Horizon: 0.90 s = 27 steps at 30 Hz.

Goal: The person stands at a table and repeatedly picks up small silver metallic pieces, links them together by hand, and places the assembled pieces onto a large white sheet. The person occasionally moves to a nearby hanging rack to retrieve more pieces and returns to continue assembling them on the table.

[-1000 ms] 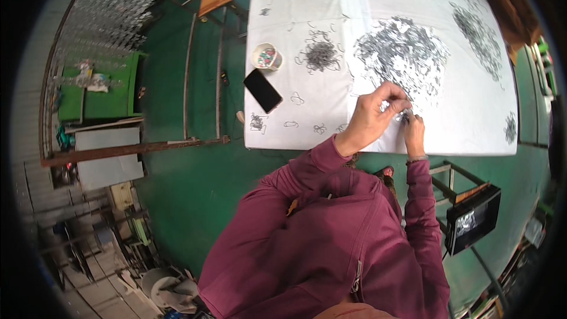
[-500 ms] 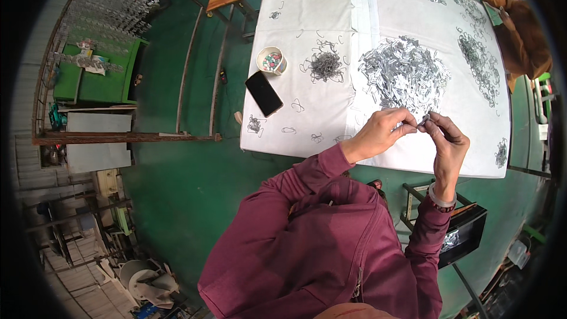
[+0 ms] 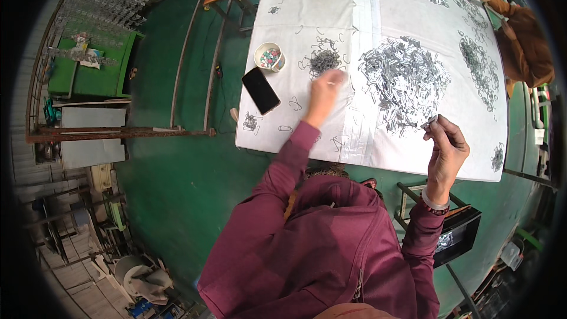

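Observation:
My right hand (image 3: 449, 149) is raised over the front of the white-covered table, thumb and fingers pinched on a small metal clip (image 3: 429, 123). Just beyond it lies a broad heap of silvery metal clips (image 3: 404, 80). My left hand (image 3: 325, 95) reaches to the near edge of a tangled pile of dark wire hooks (image 3: 323, 61). Motion smears its fingers, so what they hold, if anything, cannot be made out. A few loose bent wires (image 3: 295, 104) lie to its left.
Left on the table are a black phone (image 3: 261, 91) and a white cup (image 3: 270, 57) of coloured bits. More wire piles (image 3: 479, 71) lie at the right, where a person in brown (image 3: 522, 47) works. An open black box (image 3: 458, 237) stands below the table's edge.
My left hand has parted from my right and moved left and away from me to the wire pile. My right hand stays in nearly the same place, still pinching the metal clip.

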Available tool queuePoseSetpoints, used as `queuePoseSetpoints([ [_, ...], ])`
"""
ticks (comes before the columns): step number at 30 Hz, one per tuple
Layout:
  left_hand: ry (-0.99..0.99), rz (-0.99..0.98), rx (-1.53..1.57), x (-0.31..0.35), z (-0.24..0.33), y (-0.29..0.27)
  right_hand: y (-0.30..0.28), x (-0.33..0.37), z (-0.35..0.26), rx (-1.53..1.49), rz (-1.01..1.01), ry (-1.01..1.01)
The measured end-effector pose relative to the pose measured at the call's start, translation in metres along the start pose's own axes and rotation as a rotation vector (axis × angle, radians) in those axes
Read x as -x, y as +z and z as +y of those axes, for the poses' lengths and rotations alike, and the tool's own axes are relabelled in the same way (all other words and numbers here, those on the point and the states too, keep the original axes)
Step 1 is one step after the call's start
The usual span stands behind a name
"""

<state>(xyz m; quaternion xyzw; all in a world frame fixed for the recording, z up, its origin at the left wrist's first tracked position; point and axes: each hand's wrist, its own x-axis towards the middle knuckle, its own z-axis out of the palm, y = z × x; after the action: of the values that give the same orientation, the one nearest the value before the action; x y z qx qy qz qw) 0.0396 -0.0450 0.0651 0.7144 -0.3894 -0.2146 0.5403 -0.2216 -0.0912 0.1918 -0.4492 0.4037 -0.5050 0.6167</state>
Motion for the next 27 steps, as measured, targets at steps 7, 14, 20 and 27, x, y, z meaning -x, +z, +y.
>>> queuePoseSetpoints([
  [7, 0.051, -0.050, -0.695, -0.038, -0.139, -0.036, -0.006, -0.001, -0.010, 0.026, 0.015, -0.019],
  [14, 0.222, 0.116, -0.786, -0.049, -0.108, -0.023, -0.025, 0.006, -0.021, 0.068, 0.021, -0.074],
  [20, 0.169, 0.186, -0.782, -0.064, -0.120, -0.023, -0.045, 0.018, -0.036, 0.061, 0.005, -0.072],
  [27, -0.091, 0.012, 0.184, -0.031, 0.015, 0.016, -0.071, 0.028, -0.047, 0.044, -0.027, -0.090],
])
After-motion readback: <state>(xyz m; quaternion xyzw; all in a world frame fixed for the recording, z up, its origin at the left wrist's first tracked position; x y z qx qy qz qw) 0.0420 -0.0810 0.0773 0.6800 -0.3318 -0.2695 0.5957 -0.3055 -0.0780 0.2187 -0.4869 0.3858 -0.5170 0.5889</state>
